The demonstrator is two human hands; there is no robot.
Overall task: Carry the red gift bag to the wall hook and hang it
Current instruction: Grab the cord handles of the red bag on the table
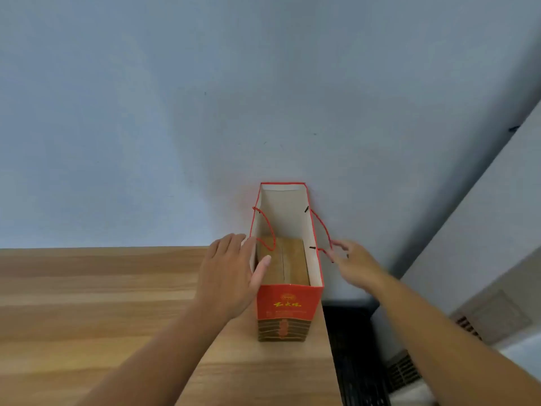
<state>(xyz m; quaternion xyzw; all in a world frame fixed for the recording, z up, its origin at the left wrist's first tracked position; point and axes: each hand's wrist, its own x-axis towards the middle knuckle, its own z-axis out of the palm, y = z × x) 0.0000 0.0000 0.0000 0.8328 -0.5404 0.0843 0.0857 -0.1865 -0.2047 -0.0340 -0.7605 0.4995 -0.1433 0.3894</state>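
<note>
The red gift bag [288,306] stands upright at the right end of the wooden table [87,303], its top open against the wall. A brown box [289,265] lies inside it. My left hand [231,276] rests flat on the bag's left side, fingers apart, thumb over the rim. The left red cord handle [268,232] droops into the bag. My right hand [355,265] is at the bag's right side, its fingertips touching the right red cord handle [323,232]. No wall hook shows in this view.
A plain pale wall [205,112] fills the upper view right behind the table. Right of the table's edge the floor drops away, with a dark grated object [354,356] and a pale cabinet or unit [497,303] beyond.
</note>
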